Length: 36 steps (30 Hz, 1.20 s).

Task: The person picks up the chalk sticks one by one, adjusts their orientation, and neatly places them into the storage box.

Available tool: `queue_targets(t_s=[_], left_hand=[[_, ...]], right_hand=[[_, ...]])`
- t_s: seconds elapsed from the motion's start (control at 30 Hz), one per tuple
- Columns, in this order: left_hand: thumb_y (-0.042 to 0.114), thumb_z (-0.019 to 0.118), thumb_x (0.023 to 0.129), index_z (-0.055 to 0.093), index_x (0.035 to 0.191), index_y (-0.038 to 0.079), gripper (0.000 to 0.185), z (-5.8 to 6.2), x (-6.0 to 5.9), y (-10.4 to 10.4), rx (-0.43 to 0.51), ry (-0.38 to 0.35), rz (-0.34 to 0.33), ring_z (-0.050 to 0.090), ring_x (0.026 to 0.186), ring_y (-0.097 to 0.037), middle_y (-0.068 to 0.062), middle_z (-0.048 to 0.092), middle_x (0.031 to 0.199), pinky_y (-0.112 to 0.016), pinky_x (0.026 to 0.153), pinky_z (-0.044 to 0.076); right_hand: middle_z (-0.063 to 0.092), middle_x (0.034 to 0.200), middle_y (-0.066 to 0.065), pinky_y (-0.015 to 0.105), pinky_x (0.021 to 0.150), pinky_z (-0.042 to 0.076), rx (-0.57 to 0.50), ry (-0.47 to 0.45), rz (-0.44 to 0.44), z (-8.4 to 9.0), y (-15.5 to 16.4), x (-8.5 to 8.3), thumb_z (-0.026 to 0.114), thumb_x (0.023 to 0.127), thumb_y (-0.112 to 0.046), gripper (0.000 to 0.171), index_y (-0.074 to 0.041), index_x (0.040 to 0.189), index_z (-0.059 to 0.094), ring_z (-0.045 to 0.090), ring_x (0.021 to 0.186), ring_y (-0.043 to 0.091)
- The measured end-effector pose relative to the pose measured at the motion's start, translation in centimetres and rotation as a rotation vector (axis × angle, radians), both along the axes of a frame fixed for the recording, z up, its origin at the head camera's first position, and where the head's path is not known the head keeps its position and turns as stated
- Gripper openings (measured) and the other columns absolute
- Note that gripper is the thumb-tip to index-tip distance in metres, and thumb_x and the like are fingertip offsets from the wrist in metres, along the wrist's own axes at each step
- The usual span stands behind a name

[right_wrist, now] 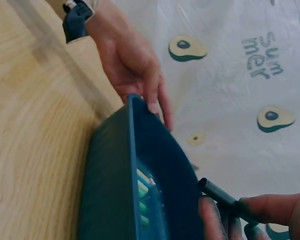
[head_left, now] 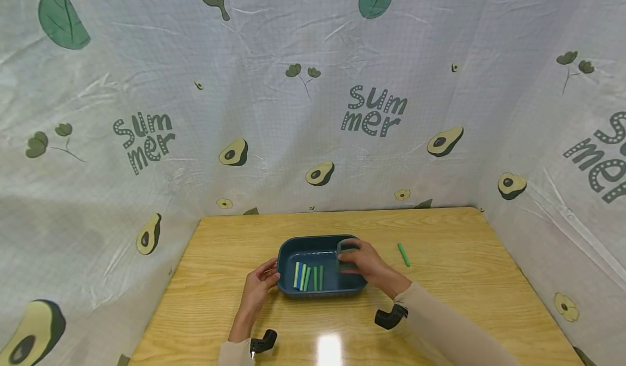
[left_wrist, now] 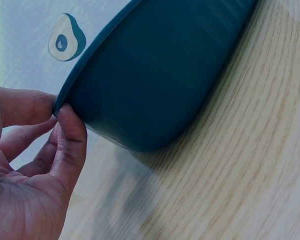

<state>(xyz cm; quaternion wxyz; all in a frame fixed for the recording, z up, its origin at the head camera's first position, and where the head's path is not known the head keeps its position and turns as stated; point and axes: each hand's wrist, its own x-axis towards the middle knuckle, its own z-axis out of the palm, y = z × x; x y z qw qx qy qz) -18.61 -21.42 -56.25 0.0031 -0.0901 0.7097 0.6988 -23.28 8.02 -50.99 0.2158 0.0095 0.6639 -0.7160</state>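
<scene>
A dark blue-green plastic tub point(head_left: 323, 294) sits on the wooden table. My left hand point(head_left: 259, 287) pinches its left rim between thumb and fingers, as the left wrist view shows close up. Inside, toward the left, lie several coloured sticks point(head_left: 307, 278) in green, blue and pale yellow, side by side. My right hand point(head_left: 364, 262) is over the tub's right end. Its thumb and fingers hold a dark tube-like piece point(right_wrist: 217, 194), which shows as a greyish, see-through bent outline in the head view; I cannot tell its kind.
One green stick point(head_left: 404, 254) lies on the table to the right of the tub. Bare wood point(head_left: 450, 279) extends on both sides. A white sheet point(head_left: 274, 111) printed with avocados hangs behind the table and along its sides.
</scene>
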Motion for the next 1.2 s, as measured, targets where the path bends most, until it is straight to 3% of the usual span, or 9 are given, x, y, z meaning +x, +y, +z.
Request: queue_targets(t_s=[0.43,0.77,1.2], left_hand=[[-0.005,0.059,0.092,0.053,0.137,-0.004,0.046,-0.1,0.0,-0.1,0.006,0.001,-0.002,0.057,0.108,-0.023,-0.026,0.054,0.130,-0.019,0.076,0.054],[-0.006,0.058,0.092,0.053,0.137,-0.004,0.046,0.0,0.0,-0.1,0.008,0.008,-0.007,0.058,0.104,-0.017,-0.026,0.054,0.130,-0.019,0.075,0.053],[-0.006,0.059,0.091,0.054,0.137,-0.004,0.046,-0.1,0.0,-0.1,0.014,0.000,-0.001,0.059,0.103,-0.016,-0.025,0.055,0.129,-0.019,0.075,0.054]], right_hand=[[0.063,0.104,0.020,0.047,0.077,0.059,0.101,-0.051,0.057,-1.8,-2.0,-0.7,0.064,0.087,0.003,0.050,0.005,0.134,0.048,0.068,0.091,0.029],[0.065,0.096,0.019,0.044,0.069,0.060,0.192,-0.073,0.066,-3.3,-2.7,-1.0,0.064,0.084,0.008,0.050,0.006,0.131,0.048,0.067,0.087,0.024],[0.065,0.092,0.016,0.041,0.066,0.060,0.262,-0.070,0.084,-3.5,-3.4,-0.9,0.065,0.083,0.006,0.047,0.005,0.128,0.051,0.066,0.077,0.023]])
